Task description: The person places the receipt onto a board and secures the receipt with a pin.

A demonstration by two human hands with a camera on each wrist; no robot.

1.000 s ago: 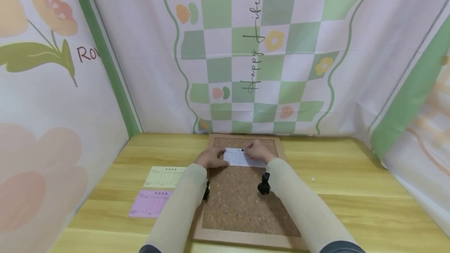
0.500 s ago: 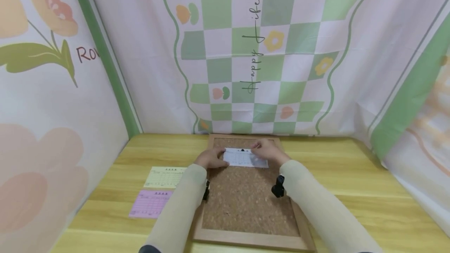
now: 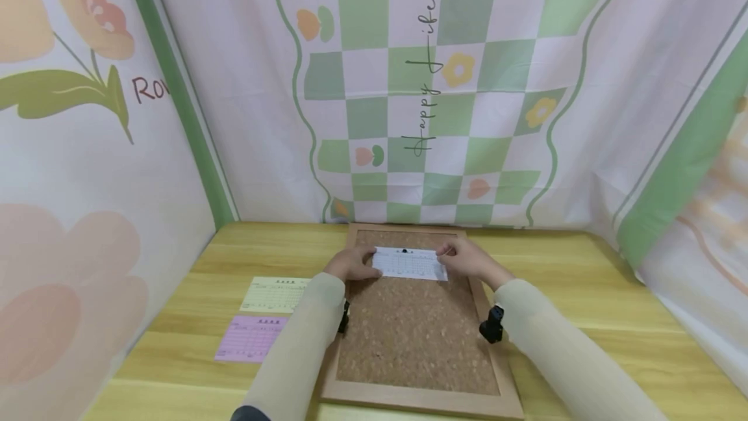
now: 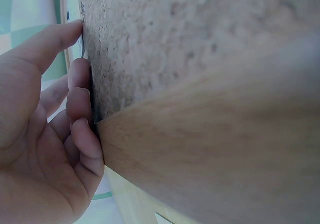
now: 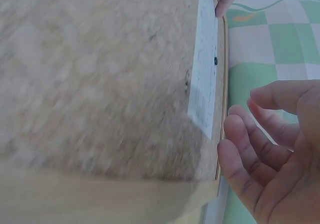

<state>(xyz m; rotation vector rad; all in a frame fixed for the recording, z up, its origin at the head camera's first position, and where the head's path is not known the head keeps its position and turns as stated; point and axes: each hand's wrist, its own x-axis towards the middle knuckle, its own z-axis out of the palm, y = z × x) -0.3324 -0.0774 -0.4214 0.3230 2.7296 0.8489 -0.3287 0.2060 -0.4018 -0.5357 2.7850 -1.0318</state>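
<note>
A white printed paper slip (image 3: 409,266) lies across the upper part of a wood-framed cork board (image 3: 415,336). A black pushpin (image 3: 404,251) stands at the middle of its top edge, also visible in the right wrist view. My left hand (image 3: 354,262) rests on the slip's left end, thumb and a fingertip at its two corners; its other fingers lie bent against the board's frame in the left wrist view. By the slip's right end is my right hand (image 3: 469,260). The right wrist view shows that hand (image 5: 280,149) loosely bent, with nothing between thumb and fingers.
Left of the board, a yellow printed slip (image 3: 274,294) and a pink printed slip (image 3: 248,338) lie on the wooden table (image 3: 175,349). A patterned curtain (image 3: 403,115) hangs behind the table, with more fabric at both sides.
My right hand has come away from the pushpin and moved right to the slip's right end. The pushpin stays in place. My left hand has stayed on the slip's left end.
</note>
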